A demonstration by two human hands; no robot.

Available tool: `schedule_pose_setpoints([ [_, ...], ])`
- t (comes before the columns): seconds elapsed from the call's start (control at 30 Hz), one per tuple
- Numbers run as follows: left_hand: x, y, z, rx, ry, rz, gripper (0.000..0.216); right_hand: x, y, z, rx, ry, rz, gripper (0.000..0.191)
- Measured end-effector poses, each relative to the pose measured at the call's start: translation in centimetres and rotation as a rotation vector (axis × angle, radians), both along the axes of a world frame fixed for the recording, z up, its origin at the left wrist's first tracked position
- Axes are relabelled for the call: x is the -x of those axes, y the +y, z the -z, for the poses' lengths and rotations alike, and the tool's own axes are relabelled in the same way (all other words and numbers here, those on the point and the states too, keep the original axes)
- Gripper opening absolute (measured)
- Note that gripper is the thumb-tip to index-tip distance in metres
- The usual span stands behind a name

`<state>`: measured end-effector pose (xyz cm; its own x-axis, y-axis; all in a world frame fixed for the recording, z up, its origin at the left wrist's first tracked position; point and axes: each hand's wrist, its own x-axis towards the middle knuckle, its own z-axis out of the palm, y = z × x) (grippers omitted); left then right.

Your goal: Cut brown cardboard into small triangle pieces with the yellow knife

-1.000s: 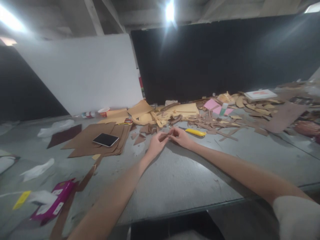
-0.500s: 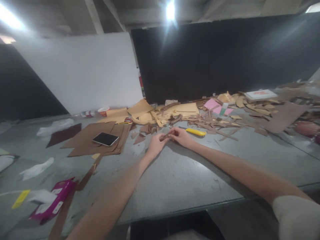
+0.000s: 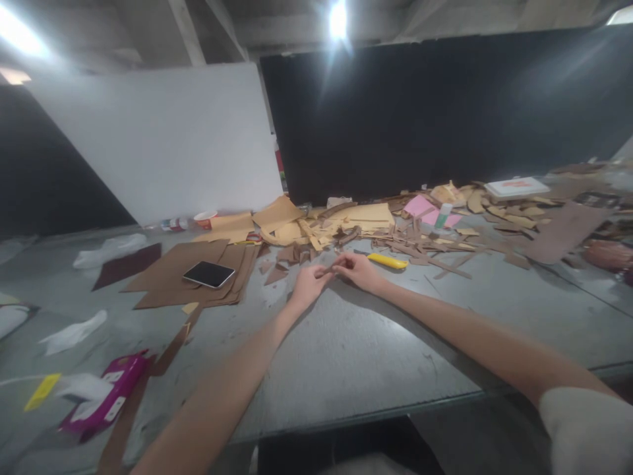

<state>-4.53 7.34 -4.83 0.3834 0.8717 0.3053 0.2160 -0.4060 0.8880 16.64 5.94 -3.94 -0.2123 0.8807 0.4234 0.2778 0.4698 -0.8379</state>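
Observation:
Over the middle of the grey table (image 3: 346,369), my left hand (image 3: 310,285) and my right hand (image 3: 360,272) meet at the fingertips. Both are closed in a pinch around something small and brownish, too small and too covered by the fingers to name. A yellow utility knife (image 3: 388,261) lies just beyond my right hand, apart from it. Small brown scraps (image 3: 277,273) lie to the left of and behind my left hand. Behind the knife spreads a heap of thin brown strips (image 3: 415,245).
To the left, a phone (image 3: 208,274) rests on stacked brown sheets (image 3: 168,264). Nearer stands a magenta tissue pack (image 3: 106,399) beside a long brown strip (image 3: 128,415). Yellow sheets (image 3: 366,216), pink paper (image 3: 420,207), a glue stick (image 3: 444,216) and a white box (image 3: 517,187) line the back.

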Motion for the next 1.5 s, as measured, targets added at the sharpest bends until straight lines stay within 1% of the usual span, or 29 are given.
schedule_pose_setpoints([
  [0.17,-0.1,-0.1,-0.1,0.005,-0.002,0.015,0.024,-0.1,0.0,0.0,-0.027,-0.022,0.019,0.029],
  [0.3,-0.2,-0.3,-0.4,-0.013,0.066,0.003,0.026,-0.3,0.1,0.1,-0.048,-0.007,0.048,0.028],
  [0.4,-0.2,-0.5,-0.5,-0.020,0.142,-0.013,0.027,-0.3,0.1,0.1,-0.022,0.027,0.054,0.029],
  [0.53,-0.2,-0.5,-0.6,-0.048,0.192,-0.033,0.031,-0.1,-0.1,-0.2,0.019,0.051,0.047,0.031],
  [0.67,-0.2,-0.5,-0.5,-0.077,0.220,-0.037,0.039,0.1,-0.7,-0.7,0.096,-0.025,0.002,0.033],
  [0.77,-0.3,-0.6,-0.5,-0.097,0.236,-0.033,0.044,0.0,-0.9,-1.1,0.101,-0.085,-0.040,0.037],
  [0.93,-0.4,-0.7,-0.6,-0.075,0.227,-0.011,0.035,-0.2,-0.9,-1.0,0.052,-0.145,-0.012,0.045],
  [1.03,-0.5,-0.8,-0.7,-0.073,0.237,-0.020,0.031,-0.2,-0.9,-0.9,0.047,-0.164,-0.004,0.047],
  [1.17,-0.4,-0.7,-0.8,-0.094,0.250,-0.049,0.032,-0.1,-0.8,-0.9,0.025,-0.165,-0.017,0.044],
  [1.3,-0.4,-0.9,-1.2,-0.091,0.326,-0.079,0.035,-0.3,-0.3,-0.6,-0.061,-0.119,0.103,0.029],
  [1.37,-0.6,-1.5,-1.5,-0.172,0.415,-0.124,0.034,-0.4,0.1,-0.3,-0.111,-0.163,0.129,0.022],
  [1.43,-0.8,-2.4,-1.7,-0.370,0.535,-0.226,0.029,-0.6,0.6,0.0,-0.100,-0.255,0.144,0.020],
  [1.47,-1.0,-3.0,-1.7,-0.481,0.611,-0.243,0.031,-0.6,0.8,0.1,-0.075,-0.305,0.161,0.019],
  [1.5,-1.1,-3.5,-1.7,-0.566,0.696,-0.227,0.037,-0.5,1.0,0.2,-0.050,-0.355,0.185,0.019],
])
